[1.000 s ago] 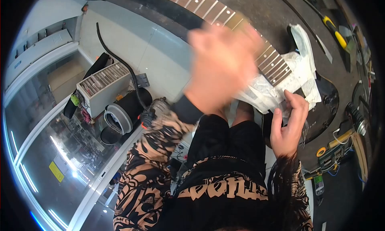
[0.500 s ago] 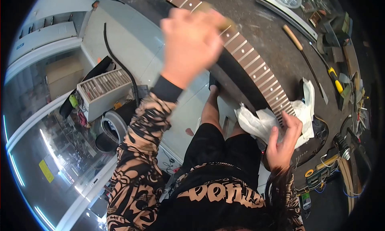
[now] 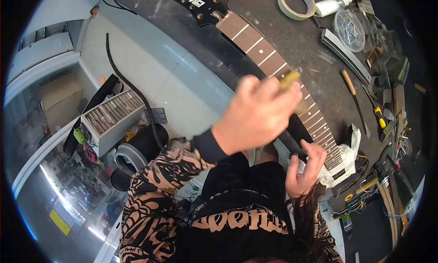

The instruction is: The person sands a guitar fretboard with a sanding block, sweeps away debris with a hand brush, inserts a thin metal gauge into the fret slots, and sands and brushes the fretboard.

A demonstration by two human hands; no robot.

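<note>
Left hand (image 3: pixel 258 114): blurred fingers clasping yellowish pad (image 3: pixel 289 80) over middle of guitar fretboard (image 3: pixel 268 59). Right hand (image 3: pixel 305 168): fingers loosely curled, released, just beside fretboard's near end; touch unclear. Brown wood, metal frets, pale dots; crumpled white covering (image 3: pixel 349 154) at near end. Scuffed dark surface (image 3: pixel 303 46) gives room rightward, toward wooden-handled tool (image 3: pixel 349 83); left edge close.

- A tape roll (image 3: pixel 299 16) is lying beside a white bottle (image 3: pixel 328 7) on the counter (image 3: pixel 258 9).
- A wooden-handled tool (image 3: pixel 348 82) is lying near a yellow-handled tool (image 3: pixel 380 118).
</note>
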